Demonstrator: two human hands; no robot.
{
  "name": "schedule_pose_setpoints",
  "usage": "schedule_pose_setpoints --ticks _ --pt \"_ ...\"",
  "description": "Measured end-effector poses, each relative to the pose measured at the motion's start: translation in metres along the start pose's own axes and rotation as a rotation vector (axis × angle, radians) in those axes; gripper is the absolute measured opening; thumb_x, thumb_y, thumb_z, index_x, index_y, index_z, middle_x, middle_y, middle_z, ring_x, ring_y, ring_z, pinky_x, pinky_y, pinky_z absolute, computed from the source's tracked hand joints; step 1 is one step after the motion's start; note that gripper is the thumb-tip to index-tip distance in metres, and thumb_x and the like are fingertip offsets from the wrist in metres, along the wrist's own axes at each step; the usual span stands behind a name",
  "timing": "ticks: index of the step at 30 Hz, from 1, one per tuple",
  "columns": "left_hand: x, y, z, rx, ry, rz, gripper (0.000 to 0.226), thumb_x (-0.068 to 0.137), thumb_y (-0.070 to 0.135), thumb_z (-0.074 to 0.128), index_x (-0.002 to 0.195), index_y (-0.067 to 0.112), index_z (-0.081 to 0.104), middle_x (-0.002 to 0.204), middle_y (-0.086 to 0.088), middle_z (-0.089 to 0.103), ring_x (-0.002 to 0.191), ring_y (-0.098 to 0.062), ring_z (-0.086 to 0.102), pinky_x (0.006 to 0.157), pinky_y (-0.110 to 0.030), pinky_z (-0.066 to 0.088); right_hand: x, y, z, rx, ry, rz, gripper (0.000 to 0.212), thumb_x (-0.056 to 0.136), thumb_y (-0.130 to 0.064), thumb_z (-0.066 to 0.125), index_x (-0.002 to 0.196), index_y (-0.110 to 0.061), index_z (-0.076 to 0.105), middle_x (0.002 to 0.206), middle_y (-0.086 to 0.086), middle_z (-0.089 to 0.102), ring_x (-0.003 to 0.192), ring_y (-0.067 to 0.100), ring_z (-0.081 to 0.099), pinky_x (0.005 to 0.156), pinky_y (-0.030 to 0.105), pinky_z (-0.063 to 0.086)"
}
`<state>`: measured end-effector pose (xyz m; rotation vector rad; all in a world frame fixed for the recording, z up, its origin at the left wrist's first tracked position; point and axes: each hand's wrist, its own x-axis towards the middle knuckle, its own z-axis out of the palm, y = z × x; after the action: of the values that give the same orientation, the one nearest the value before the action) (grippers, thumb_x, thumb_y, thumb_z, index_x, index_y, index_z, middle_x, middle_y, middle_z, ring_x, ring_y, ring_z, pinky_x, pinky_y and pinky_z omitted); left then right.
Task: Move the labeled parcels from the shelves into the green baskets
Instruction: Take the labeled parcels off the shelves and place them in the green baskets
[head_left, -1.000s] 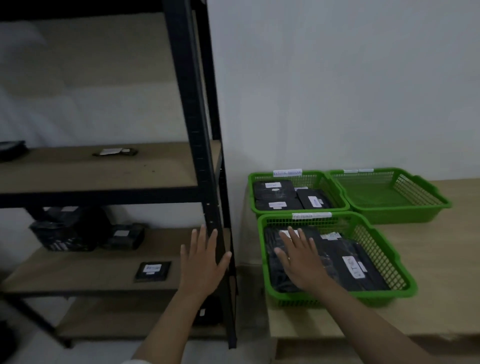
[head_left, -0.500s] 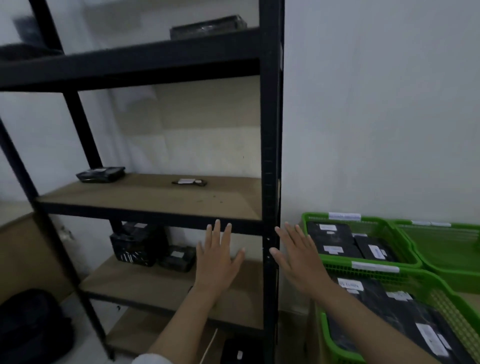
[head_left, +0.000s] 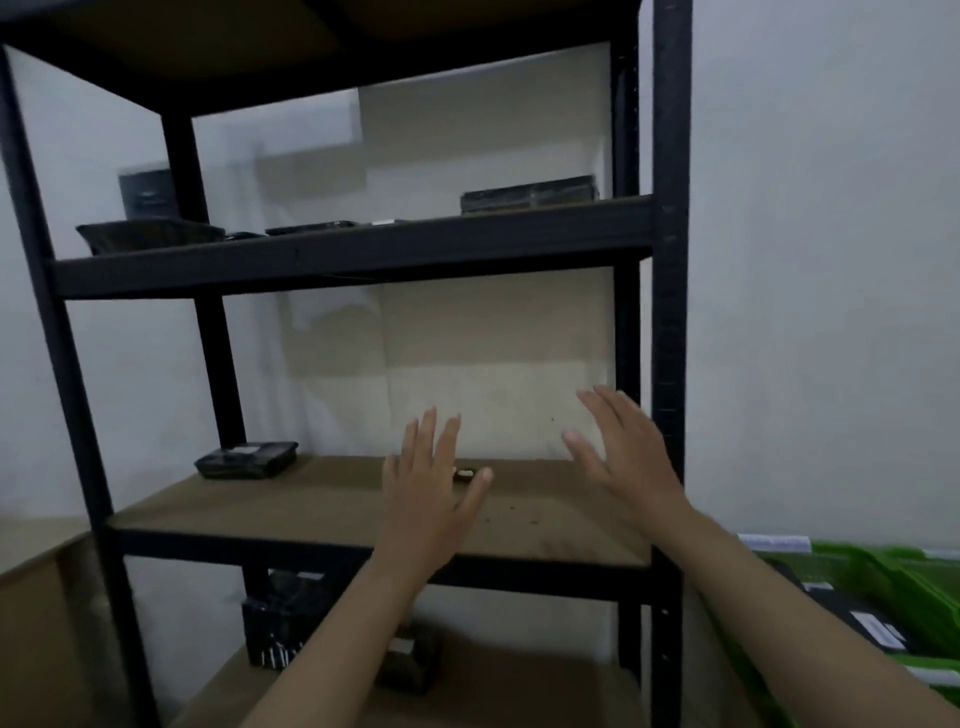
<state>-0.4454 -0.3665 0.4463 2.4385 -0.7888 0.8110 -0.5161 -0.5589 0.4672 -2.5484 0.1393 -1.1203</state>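
A black metal shelf rack (head_left: 670, 312) with brown boards fills the view. On its middle board lie a black labeled parcel (head_left: 247, 460) at the back left and a small flat parcel (head_left: 464, 473), mostly hidden behind my left hand (head_left: 431, 488). My right hand (head_left: 623, 452) hovers over the board's right side. Both hands are raised, fingers spread and holding nothing. The upper board carries a black box-shaped parcel (head_left: 530, 195), a flat one (head_left: 311, 227) and a dark tray-like one (head_left: 145, 236). Green baskets (head_left: 893, 571) with black parcels sit at the bottom right.
The lower board holds two more dark parcels (head_left: 283, 618), partly behind my left forearm. A brown cardboard surface (head_left: 47, 623) stands left of the rack. A white wall (head_left: 831, 260) runs behind and to the right.
My view has swung up and left from the baskets to the rack. My right hand left the front basket; both hands rose to the middle shelf level, still holding nothing.
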Motion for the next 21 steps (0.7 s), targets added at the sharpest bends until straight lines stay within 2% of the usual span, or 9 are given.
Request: schedule_pose_setpoints --ticks 6,9,11,15,21 --pt "0.029 -0.047 -0.032 -0.045 0.042 0.025 0.090 0.070 0.069 0.004 0.148 0.026 0.004 0.158 0.001 -0.005 0.145 -0.016 -0.006 0.117 -0.039 0.005 0.038 -0.051 -0.004 0.020 0.102 -0.055 0.064 0.088 -0.048 0.032 0.143 -0.015 0.030 0.151 0.005 0.030 0.140 0.020 0.024 0.113 0.031 0.016" --pt "0.047 -0.065 -0.047 -0.063 0.082 0.018 0.089 0.072 0.069 0.006 0.148 0.025 0.004 0.158 0.001 -0.005 0.145 -0.017 -0.006 0.117 -0.038 0.005 0.058 -0.070 -0.002 0.025 0.120 -0.076 0.055 0.095 -0.039 0.041 0.143 -0.017 0.029 0.151 0.004 0.029 0.140 0.019 0.023 0.113 0.033 0.017" --pt "0.062 -0.076 -0.057 -0.070 0.105 0.006 0.082 0.079 0.066 0.017 0.148 0.024 0.003 0.158 0.001 -0.005 0.145 -0.017 -0.007 0.117 -0.040 0.006 0.072 -0.083 0.002 0.019 0.105 -0.103 0.055 0.095 -0.039 0.042 0.144 -0.019 0.028 0.152 0.003 0.027 0.141 0.019 0.022 0.114 0.035 0.017" --pt "0.088 -0.098 -0.080 -0.042 0.202 -0.003 0.074 0.088 0.056 0.031 0.149 0.022 0.006 0.158 -0.001 -0.003 0.146 -0.020 -0.004 0.118 -0.044 0.008 0.100 -0.113 0.009 -0.007 0.084 -0.197 0.064 0.090 -0.051 0.033 0.145 -0.020 0.025 0.153 0.003 0.024 0.142 0.019 0.019 0.116 0.038 0.017" --pt "0.118 -0.141 -0.115 -0.003 0.322 -0.038 0.069 0.093 0.042 0.043 0.148 0.018 0.010 0.158 -0.005 0.002 0.146 -0.021 0.001 0.116 -0.040 0.009 0.140 -0.158 0.030 0.019 0.107 -0.284 0.058 0.095 -0.043 0.040 0.145 -0.021 0.023 0.154 0.001 0.022 0.143 0.017 0.016 0.115 0.034 0.013"
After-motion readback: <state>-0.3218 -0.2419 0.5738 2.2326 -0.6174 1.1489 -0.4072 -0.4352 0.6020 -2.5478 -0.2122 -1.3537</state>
